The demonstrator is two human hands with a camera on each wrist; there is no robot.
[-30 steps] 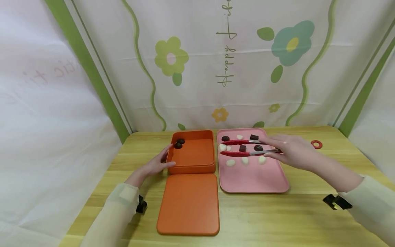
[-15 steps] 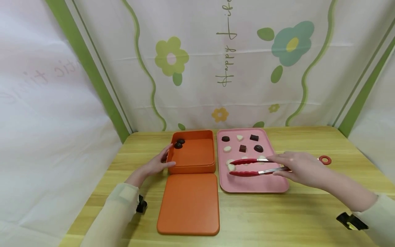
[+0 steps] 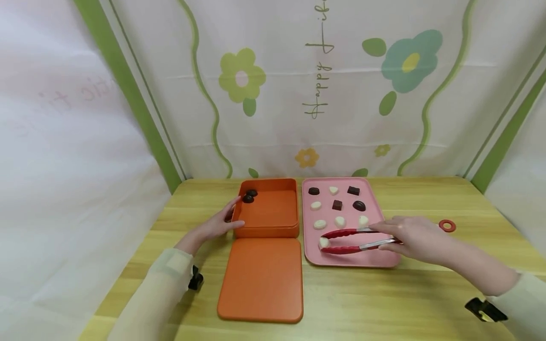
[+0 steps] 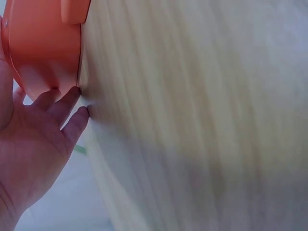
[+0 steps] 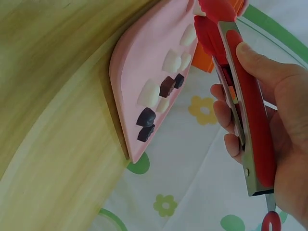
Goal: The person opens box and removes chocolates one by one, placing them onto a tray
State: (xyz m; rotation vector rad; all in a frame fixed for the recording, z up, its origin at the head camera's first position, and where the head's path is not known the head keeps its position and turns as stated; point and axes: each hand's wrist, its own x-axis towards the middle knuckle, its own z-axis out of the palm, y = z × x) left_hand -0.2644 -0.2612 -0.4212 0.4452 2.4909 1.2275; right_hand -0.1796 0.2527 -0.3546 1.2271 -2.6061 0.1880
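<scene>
My right hand (image 3: 415, 238) grips a pair of red-tipped metal tongs (image 5: 252, 120) over the front of a pink tray (image 3: 350, 260). A white chocolate (image 3: 324, 242) sits between the tong tips; whether it touches the tray cannot be told. Rows of dark chocolates (image 3: 359, 205) and white chocolates (image 3: 320, 224) lie behind it. At the left, my left hand (image 3: 215, 225) rests against an uncovered orange box (image 3: 266, 232), fingers along its outer side and thumb by the front rim. Two dark chocolates (image 3: 249, 199) lie in the box's far left corner.
The orange lid (image 3: 261, 282) lies flat on the wooden table (image 3: 354, 303), just in front of the box. Box and tray stand side by side with a narrow gap. A printed curtain (image 3: 277, 118) closes off the back and sides.
My right hand has brought the tongs and the white chocolate from the tray's middle rows to its front part. The left hand has stayed on the box. The view has shifted slightly.
</scene>
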